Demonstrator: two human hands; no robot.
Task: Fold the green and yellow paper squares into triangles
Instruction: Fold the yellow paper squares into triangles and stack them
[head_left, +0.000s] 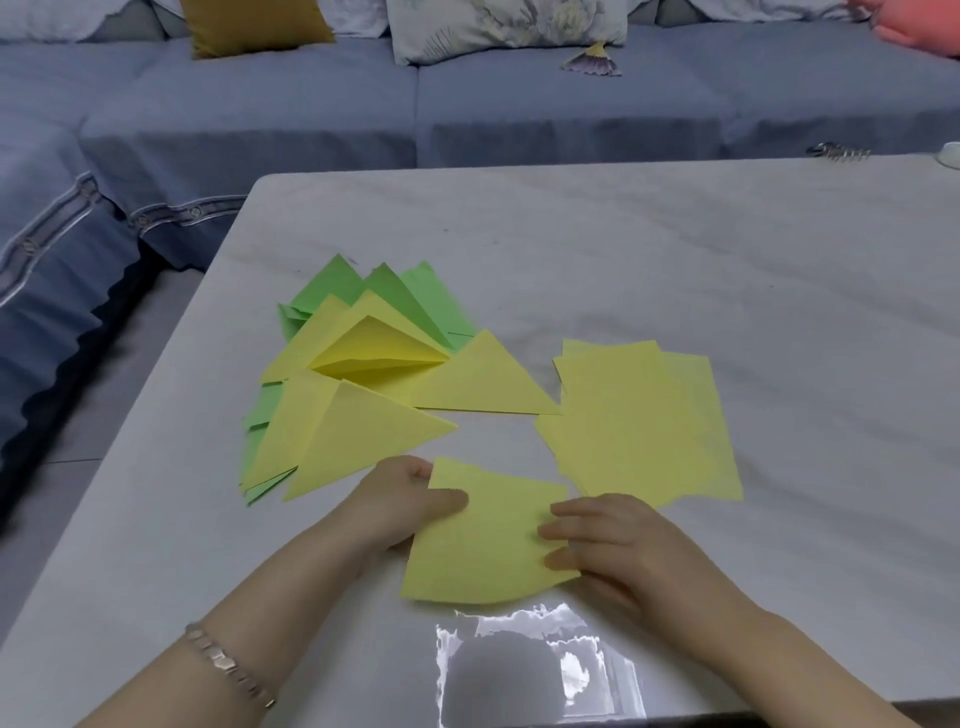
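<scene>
A yellow paper square (485, 540) is held just above the near part of the table. My left hand (410, 501) pinches its left edge, thumb on top. My right hand (618, 545) grips its right edge, fingers on top of the sheet. A stack of flat yellow squares (644, 421) lies to the right. Folded yellow triangles (363, 410) lie in a loose pile to the left, on top of folded green triangles (410, 296).
The white marble table (623, 249) has its left edge by a blue sofa (311, 104) with cushions. A metal clip (839, 151) lies at the far right edge. A bright window reflection (535, 670) shows on the near table surface.
</scene>
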